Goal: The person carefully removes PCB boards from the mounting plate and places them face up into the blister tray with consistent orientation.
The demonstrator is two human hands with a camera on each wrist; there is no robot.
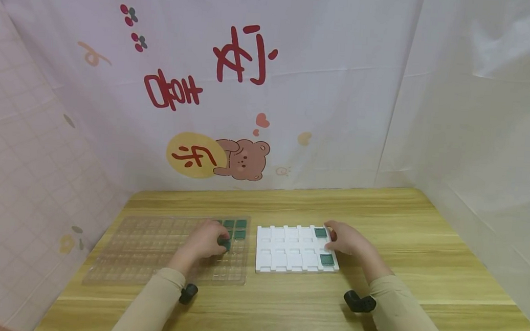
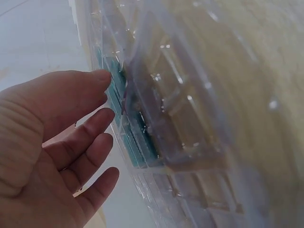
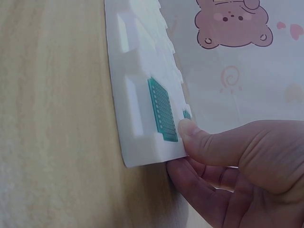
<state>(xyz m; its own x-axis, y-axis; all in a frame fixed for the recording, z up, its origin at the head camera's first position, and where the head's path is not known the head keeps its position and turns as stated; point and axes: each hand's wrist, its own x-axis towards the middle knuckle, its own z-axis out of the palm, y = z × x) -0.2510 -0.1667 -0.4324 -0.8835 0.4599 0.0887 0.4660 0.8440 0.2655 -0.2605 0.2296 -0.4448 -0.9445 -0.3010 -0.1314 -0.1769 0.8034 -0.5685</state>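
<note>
My left hand (image 1: 205, 241) is over the right part of a clear plastic compartment tray (image 1: 148, 247). Its thumb and fingertips are close to a small green circuit board (image 1: 225, 244), and a gap shows between thumb and fingers in the left wrist view. Several more green boards (image 1: 240, 234) lie in nearby compartments. At the right end of a white slotted tray (image 1: 279, 260), my right hand (image 1: 349, 240) pinches the edge, thumb on top and fingers below. One green board (image 3: 164, 111) sits in the tray's near right pocket, another (image 1: 320, 233) in the far right pocket.
Both trays lie on a wood-grain table (image 1: 282, 310), the clear one left of the white one with a narrow gap between. A printed white curtain (image 1: 333, 114) stands behind the table and along its sides. Black wrist cameras (image 1: 359, 302) sit on both wrists.
</note>
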